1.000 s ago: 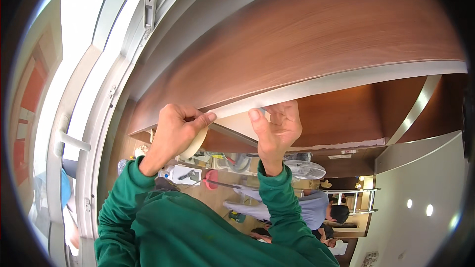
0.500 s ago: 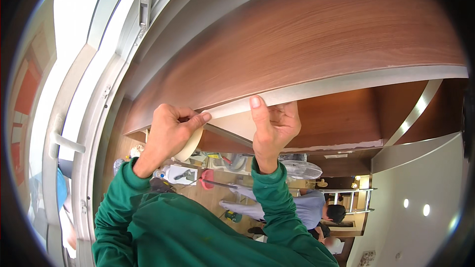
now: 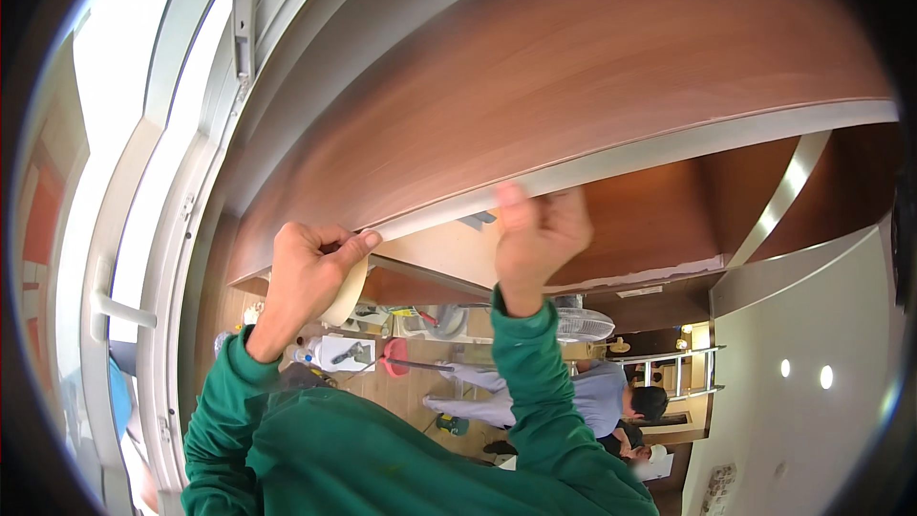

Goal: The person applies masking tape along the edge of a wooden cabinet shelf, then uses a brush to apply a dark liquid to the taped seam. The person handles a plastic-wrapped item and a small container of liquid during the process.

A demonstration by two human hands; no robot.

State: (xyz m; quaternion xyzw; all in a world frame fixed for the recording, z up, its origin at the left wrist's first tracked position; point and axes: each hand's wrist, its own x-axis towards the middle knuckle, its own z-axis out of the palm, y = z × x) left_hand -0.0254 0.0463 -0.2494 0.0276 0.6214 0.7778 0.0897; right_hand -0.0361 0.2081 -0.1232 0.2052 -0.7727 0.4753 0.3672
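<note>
A pale strip of masking tape (image 3: pixel 630 155) runs along the edge of a reddish-brown wood panel (image 3: pixel 573 67). My left hand (image 3: pixel 310 268) pinches the strip near its left end between thumb and fingers. A cream, curved piece, which looks like the tape roll (image 3: pixel 348 294), hangs under that hand, partly hidden by it. Further right, my right hand (image 3: pixel 540 234) has its thumb on the strip and its fingers curled below the edge. That hand is blurred by motion, so its fingertips are unclear.
A window frame with a handle (image 3: pixel 124 308) stands at the left. Beyond my arms are a fan (image 3: pixel 585 325), a pink bucket-like container (image 3: pixel 395 356), a ladder (image 3: pixel 683 373) and a person in greyish clothes (image 3: pixel 597 399). Open cabinet compartments (image 3: pixel 659 220) lie under the strip.
My left hand has shifted a little left and down with the roll. My right hand remains at the strip, now blurred, with its wrist slightly farther right. The whole view has shifted slightly.
</note>
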